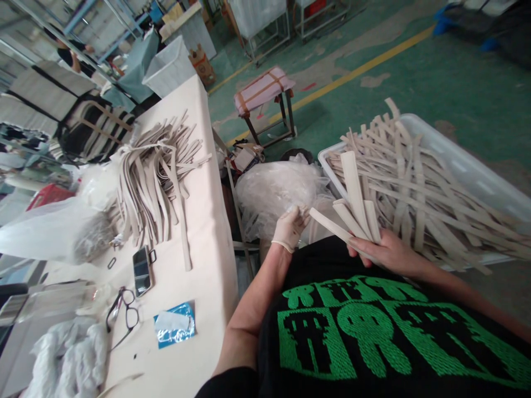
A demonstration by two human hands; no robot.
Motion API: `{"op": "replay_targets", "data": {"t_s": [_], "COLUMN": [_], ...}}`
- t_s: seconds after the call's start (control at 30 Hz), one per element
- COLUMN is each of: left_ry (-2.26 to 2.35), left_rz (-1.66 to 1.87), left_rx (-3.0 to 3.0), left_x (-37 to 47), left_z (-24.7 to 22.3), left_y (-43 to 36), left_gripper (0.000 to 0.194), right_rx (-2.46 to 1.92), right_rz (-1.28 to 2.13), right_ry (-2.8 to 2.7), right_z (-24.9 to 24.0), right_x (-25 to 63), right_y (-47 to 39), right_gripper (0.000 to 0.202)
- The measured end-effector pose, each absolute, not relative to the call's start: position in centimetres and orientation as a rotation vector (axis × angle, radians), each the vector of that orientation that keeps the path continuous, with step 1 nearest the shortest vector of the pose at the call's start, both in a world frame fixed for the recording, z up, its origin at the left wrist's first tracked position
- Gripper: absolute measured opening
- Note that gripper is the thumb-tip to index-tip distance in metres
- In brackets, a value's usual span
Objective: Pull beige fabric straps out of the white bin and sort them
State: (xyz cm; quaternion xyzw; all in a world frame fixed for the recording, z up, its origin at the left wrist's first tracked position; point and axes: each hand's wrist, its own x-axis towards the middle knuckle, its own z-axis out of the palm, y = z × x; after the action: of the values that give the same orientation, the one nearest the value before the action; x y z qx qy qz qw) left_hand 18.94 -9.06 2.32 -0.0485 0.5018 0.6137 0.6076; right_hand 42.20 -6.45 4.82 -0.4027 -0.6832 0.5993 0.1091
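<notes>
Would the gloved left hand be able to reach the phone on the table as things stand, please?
Probably yes: the left hand pinches only a strip end, and the phone lies uncovered near the table edge.

The strips (354,207) in the hands are flat, narrow, pale beige bands with squared ends, a small bunch of about five fanned out so that their upper ends spread apart while their lower ends gather together. The right hand (385,253) grips the gathered lower ends, and the gloved left hand (289,226) touches the tip of the lowest strip, which points out to the left. The bunch sits just in front of the person's black shirt, tilted upward.
</notes>
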Motion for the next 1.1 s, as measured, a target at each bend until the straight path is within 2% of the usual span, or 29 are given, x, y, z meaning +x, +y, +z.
{"op": "replay_targets", "data": {"t_s": [0.17, 0.3, 0.4, 0.77, 1.1], "left_ry": [1.169, 1.234, 1.251, 1.266, 1.224], "left_rz": [1.435, 1.398, 1.393, 1.343, 1.310], "left_rx": [-0.139, -0.183, -0.188, -0.159, -0.161], "left_x": [18.8, 18.7, 18.7, 19.2, 19.3], "left_z": [2.2, 1.7, 1.5, 1.7, 2.1], "left_y": [-9.3, -9.2, -9.0, -9.1, -9.2], "left_gripper": [0.012, 0.031, 0.038, 0.038, 0.029], "right_rx": [-1.242, -1.222, -1.198, -1.103, -1.163], "right_rz": [1.743, 1.772, 1.811, 1.914, 1.878], "right_ry": [-1.993, -1.996, -1.998, -2.028, -1.993], "right_z": [4.6, 4.2, 4.3, 4.6, 4.5], "right_x": [42.1, 42.2, 42.1, 41.4, 41.1], "right_y": [-6.0, -6.2, -6.5, -5.9, -6.0], "right_gripper": [0.061, 0.056, 0.052, 0.042, 0.048]}}
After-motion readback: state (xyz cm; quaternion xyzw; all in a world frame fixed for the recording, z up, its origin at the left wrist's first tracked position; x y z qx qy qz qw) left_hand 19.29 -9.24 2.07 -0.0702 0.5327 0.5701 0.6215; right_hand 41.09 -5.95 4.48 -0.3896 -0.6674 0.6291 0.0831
